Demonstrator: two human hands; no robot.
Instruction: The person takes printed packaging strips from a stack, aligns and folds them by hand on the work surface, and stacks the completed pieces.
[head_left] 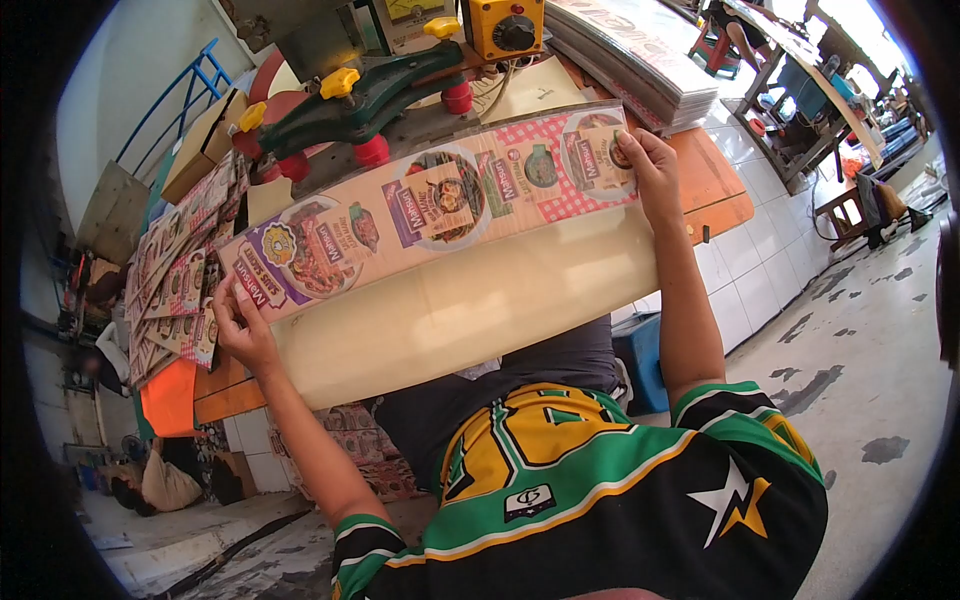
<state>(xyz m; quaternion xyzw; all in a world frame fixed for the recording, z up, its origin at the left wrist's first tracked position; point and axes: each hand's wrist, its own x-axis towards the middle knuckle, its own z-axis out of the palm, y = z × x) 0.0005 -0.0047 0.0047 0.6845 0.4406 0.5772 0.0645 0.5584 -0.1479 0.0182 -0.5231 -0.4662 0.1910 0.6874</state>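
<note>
One long printed sheet (pixel 430 205), held slantwise above the near edge of the orange desk (pixel 705 180) and the person's lap: far band peach, with bowls of food, purple and green labels, and red-and-white check toward its right end; near band plain cream, glossy, slightly bowed. Containers: one brown cardboard box (pixel 203 148), far left part of the desk, contents not discernible; one blue bin (pixel 642 362), below the desk's near edge, right of the lap, contents likewise not discernible. Left hand (pixel 245 325): partly closed, fingers and thumb gripping the sheet's left end. Right hand (pixel 652 170): closed in a pinch, thumb over the printed face at the far right corner. The sheet spans the gap between both hands, its right end farther from the body. Also present: dark green clamp bar (pixel 375 100) with yellow knobs and red feet, just beyond the sheet; loose pile of printed pieces (pixel 175 280), desk's left side; thick stack of sheets (pixel 640 60), far right edge.
</note>
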